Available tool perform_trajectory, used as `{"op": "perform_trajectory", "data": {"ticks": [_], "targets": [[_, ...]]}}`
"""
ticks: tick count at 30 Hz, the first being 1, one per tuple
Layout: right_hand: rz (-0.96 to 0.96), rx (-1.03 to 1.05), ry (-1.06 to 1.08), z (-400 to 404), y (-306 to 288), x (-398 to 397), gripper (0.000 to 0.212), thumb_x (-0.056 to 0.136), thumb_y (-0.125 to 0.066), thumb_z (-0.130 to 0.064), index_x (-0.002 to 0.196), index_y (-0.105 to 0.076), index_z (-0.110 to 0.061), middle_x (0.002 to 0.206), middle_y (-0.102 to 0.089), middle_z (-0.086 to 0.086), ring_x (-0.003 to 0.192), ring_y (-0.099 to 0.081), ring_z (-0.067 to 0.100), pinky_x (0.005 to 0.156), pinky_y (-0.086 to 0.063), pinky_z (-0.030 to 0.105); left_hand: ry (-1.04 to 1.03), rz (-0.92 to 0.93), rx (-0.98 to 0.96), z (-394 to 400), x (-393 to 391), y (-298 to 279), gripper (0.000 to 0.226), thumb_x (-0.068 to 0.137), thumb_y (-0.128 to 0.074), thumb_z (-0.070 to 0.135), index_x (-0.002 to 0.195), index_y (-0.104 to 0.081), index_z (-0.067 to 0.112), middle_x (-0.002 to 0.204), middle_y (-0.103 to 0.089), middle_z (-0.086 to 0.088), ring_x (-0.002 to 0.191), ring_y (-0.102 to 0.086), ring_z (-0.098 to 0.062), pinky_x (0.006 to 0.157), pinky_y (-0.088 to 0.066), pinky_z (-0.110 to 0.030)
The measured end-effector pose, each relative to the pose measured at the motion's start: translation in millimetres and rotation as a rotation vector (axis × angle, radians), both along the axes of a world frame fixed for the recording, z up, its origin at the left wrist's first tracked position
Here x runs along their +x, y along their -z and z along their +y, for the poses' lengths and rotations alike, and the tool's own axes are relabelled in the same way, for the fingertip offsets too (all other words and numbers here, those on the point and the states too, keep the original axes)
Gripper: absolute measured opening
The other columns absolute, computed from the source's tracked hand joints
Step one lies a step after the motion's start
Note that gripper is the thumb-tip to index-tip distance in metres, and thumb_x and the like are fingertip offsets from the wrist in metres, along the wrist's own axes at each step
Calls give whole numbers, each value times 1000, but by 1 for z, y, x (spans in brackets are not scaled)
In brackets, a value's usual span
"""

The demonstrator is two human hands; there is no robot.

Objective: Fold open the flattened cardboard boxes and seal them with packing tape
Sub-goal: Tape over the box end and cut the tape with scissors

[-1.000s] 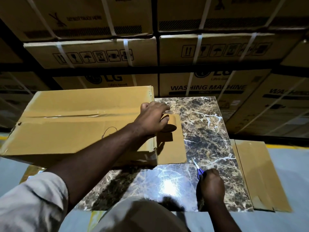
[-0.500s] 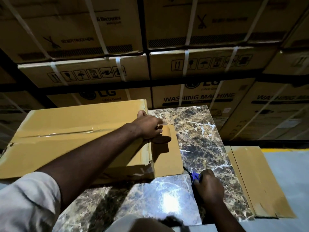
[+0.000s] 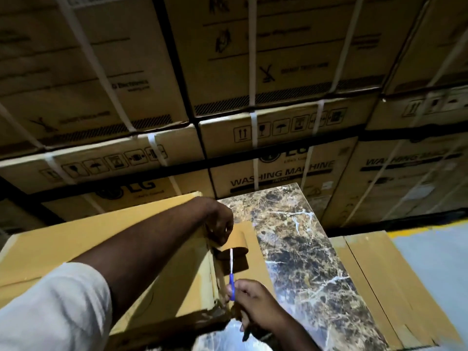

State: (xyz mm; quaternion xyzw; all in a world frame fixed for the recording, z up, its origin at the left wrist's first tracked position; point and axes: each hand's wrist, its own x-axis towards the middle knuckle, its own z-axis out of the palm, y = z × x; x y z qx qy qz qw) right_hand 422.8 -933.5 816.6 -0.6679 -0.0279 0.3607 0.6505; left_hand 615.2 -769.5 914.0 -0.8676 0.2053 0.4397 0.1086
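At the box [image 3: 101, 252] edge, right hand's [image 3: 255, 304] scissors [image 3: 231, 274] newly raised to tape [image 3: 238, 243].

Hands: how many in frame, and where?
2. Left hand grips the tape roll at the box edge. Right hand, lower, holds blue-handled scissors pointing up at the tape. None look hidden.

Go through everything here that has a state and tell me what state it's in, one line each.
cardboard box: folded open, resting on the marble table.
tape roll: held at the box's end by the left hand.
blue-handled cutter: gripped in the right hand, blade up at the tape.
flattened cardboard: lying flat beside the marble table, not yet folded.
strapped washing machine cartons: stacked, closed.
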Motion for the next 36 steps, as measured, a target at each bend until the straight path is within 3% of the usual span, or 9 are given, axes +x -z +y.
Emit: {"op": "perform_trajectory", "data": {"ticks": [4, 9, 11, 16, 20, 25, 29, 32, 36], "targets": [[194, 198, 5, 6, -10, 9, 49, 85, -74, -57, 86, -67, -8, 57, -60, -2, 37, -45, 9, 41, -50, 26, 28, 87, -12, -4, 15, 6, 34, 85, -86, 26, 117, -76, 18, 123, -72, 3, 99, -66, -14, 87, -54, -33], [388, 306, -50, 12, -10, 25, 54, 78, -67, -68, 82, -74, -15, 77, -68, 5, 39, -43, 10, 40, -46, 25, -131, 124, -192, 4, 20, 6, 42, 81, -87, 12, 120, -71, 13, 111, -73, 1, 99, -63, -16, 84, -49, -27], [366, 263, -64, 16, -12, 32, 57, 80, -65, -71, 85, -73, -15, 80, -65, 6, 41, -40, 11, 41, -46, 25, -169, 124, -240, 6, 21, 5, 39, 82, -86, 12, 117, -71, 13, 107, -71, 2, 97, -63, -14, 78, -49, -25], [313, 217, -45, 23, -16, 43, 55, 83, -60, -72, 83, -72, -18, 76, -63, 3, 43, -32, 11, 41, -44, 25, -197, 122, -261, 10, 18, 11, 33, 81, -88, 14, 108, -70, 15, 114, -74, -10, 95, -64, -18, 90, -56, -41], [294, 213, -58, 24, -16, 58, 56, 84, -58, -72, 85, -72, -18, 77, -65, 3, 42, -33, 8, 40, -44, 24, -188, 104, -315, 10, 19, 10, 32, 78, -90, 15, 103, -70, 20, 104, -74, -3, 92, -65, -17, 82, -54, -31], [323, 186, -79, 30, -16, 70, 55, 73, -64, -72, 79, -68, -17, 72, -64, 4, 42, -42, 9, 44, -48, 26, -232, 62, -369, 13, 15, 14, 30, 80, -89, 13, 97, -67, 22, 78, -66, 12, 65, -58, -2, 53, -44, -14], [281, 217, -44, 16, -18, 73, 40, 78, -76, -54, 79, -68, -15, 59, -56, 3, 38, -42, 9, 46, -50, 26, -275, 20, -461, 17, 11, 16, 26, 81, -88, 11, 100, -72, 19, 91, -73, 2, 65, -61, 1, 56, -45, -12], [214, 152, -110, 13, -22, 71, 40, 82, -78, -54, 83, -73, -14, 65, -62, 5, 42, -47, 9, 48, -49, 23, -367, 13, -559, 17, 9, 15, 27, 82, -85, 4, 106, -75, 11, 95, -76, -2, 62, -62, 10, 58, -47, -11], [206, -24, -26, 12, -21, 60, 36, 87, -81, -49, 88, -74, -13, 81, -71, 10, 53, -57, 17, 50, -49, 24, -479, -61, -721, 21, 8, 12, 28, 82, -84, 5, 108, -75, 8, 102, -77, -8, 84, -71, -14, 74, -59, -28]]}}
